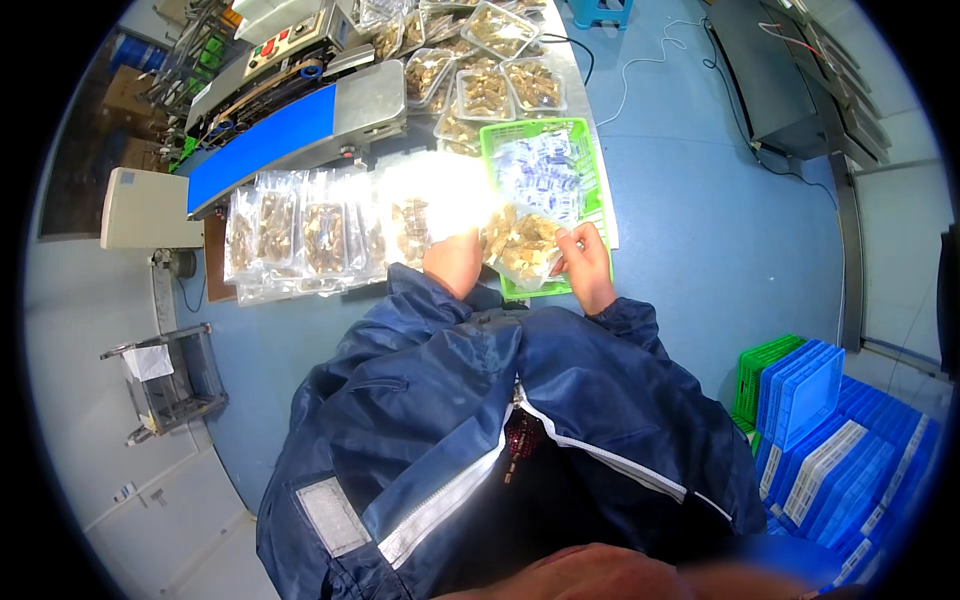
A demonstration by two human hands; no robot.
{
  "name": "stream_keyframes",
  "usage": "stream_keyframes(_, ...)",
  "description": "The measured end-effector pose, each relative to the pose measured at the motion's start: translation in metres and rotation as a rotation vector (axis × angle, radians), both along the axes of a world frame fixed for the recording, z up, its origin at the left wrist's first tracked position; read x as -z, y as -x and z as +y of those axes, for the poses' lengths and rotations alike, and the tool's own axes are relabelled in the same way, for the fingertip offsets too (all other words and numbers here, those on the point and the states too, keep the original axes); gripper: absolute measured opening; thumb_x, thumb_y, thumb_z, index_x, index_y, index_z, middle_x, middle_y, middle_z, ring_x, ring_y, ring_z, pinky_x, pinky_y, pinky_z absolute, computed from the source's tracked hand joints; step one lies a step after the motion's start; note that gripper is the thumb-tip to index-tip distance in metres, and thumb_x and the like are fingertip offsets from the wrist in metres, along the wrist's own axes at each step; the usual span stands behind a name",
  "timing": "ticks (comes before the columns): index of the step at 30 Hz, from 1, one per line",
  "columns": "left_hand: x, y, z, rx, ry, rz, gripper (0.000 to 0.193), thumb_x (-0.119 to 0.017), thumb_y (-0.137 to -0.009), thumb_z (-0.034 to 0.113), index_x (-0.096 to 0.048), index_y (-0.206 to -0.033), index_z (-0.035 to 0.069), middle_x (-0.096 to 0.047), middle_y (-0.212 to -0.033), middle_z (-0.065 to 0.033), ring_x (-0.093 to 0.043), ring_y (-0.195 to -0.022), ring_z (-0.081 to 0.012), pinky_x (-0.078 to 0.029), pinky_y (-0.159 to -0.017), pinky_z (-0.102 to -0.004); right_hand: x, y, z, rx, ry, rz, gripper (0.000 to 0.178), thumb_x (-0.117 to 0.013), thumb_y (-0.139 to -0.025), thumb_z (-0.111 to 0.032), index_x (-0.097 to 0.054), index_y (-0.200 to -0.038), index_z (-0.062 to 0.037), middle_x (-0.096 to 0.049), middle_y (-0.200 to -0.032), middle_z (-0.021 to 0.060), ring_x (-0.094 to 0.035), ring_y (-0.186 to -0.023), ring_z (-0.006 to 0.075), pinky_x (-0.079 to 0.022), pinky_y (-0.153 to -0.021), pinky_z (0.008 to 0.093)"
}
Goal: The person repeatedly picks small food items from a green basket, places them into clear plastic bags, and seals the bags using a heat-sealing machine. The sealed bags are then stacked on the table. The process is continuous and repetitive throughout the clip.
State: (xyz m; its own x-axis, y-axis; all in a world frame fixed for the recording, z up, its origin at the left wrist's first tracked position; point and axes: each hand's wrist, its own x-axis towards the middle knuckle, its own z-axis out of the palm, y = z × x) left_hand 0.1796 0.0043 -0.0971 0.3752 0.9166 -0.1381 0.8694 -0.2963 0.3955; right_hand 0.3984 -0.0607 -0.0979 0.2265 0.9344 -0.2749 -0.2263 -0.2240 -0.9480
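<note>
My right hand [588,265] is closed on the right edge of a clear plastic pack [524,250] of brown and cream dried pieces. The pack is tilted over the near part of a green basket [580,135], which holds many small white-and-blue sachets [540,175]. My left hand [455,262] is close to the pack's left side; strong glare washes out its fingers, so I cannot tell whether it touches the pack. Left of it, several filled clear bags [325,235] lie in a row along the table's near edge.
Several filled clear trays [485,93] are piled at the back of the table. A machine with a blue conveyor belt [265,145] stands at the left, its control panel [285,45] behind. Stacked blue crates [835,470] stand on the floor at the right; a metal cart [175,385] is at the left.
</note>
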Motion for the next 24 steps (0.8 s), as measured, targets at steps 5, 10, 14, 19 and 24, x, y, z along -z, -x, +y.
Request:
stream_keyframes(5,-0.052,-0.015,0.001,0.236,-0.239,-0.087,0.017,-0.056,-0.087,0.009,-0.061,-0.102,0.005,-0.065,-0.105,-0.0181,-0.062,-0.097,-0.0366,-0.049,-0.082,-0.0452,-0.027,-0.002,-0.004,0.059,0.093,0.226,0.019,-0.058,-0.097,-0.020,-0.046,-0.092,-0.0053,-0.056,-0.070,0.0046,-0.056,-0.055,0.0124,-0.047,-0.054,0.0266)
stream_keyframes(10,-0.041,-0.026,-0.005,0.027,-0.142,-0.774,0.006,-0.051,-0.091,0.001,-0.054,-0.095,-0.001,-0.059,-0.122,-0.0192,-0.058,-0.109,-0.0334,-0.046,-0.090,-0.0360,-0.069,-0.004,-0.018,0.022,0.013,0.063,0.017,-0.058,-0.096,-0.015,-0.046,-0.099,-0.0026,-0.060,-0.076,0.0068,-0.060,-0.060,0.0136,-0.048,-0.054,0.0267)
stream_keyframes(14,-0.044,-0.041,-0.005,0.181,-0.277,-0.819,0.002,-0.051,-0.090,-0.002,-0.050,-0.090,-0.001,-0.057,-0.127,-0.0207,-0.055,-0.119,-0.0374,-0.043,-0.099,-0.0404,-0.067,0.000,-0.022,-0.066,-0.034,-0.120,0.017,-0.058,-0.095,-0.009,-0.044,-0.096,-0.0008,-0.062,-0.077,0.0099,-0.063,-0.063,0.0146,-0.050,-0.055,0.0280)
stream_keyframes(19,-0.035,-0.046,0.000,0.220,-0.288,-0.843,0.006,-0.053,-0.090,-0.002,-0.048,-0.093,-0.001,-0.057,-0.127,-0.0210,-0.049,-0.126,-0.0405,-0.039,-0.104,-0.0453,-0.073,0.005,-0.026,-0.149,0.066,-0.110,0.013,-0.054,-0.097,-0.006,-0.043,-0.097,0.0006,-0.061,-0.085,0.0133,-0.065,-0.071,0.0170,-0.054,-0.059,0.0287)
stream_keyframes(24,-0.041,-0.049,0.001,0.234,-0.201,-0.860,0.005,-0.051,-0.090,-0.002,-0.048,-0.094,0.000,-0.057,-0.128,-0.0198,-0.048,-0.127,-0.0398,-0.034,-0.108,-0.0475,-0.045,-0.003,-0.013,0.013,-0.063,-0.041,0.011,-0.052,-0.097,-0.005,-0.042,-0.098,0.0000,-0.059,-0.083,0.0120,-0.061,-0.067,0.0152,-0.051,-0.059,0.0267)
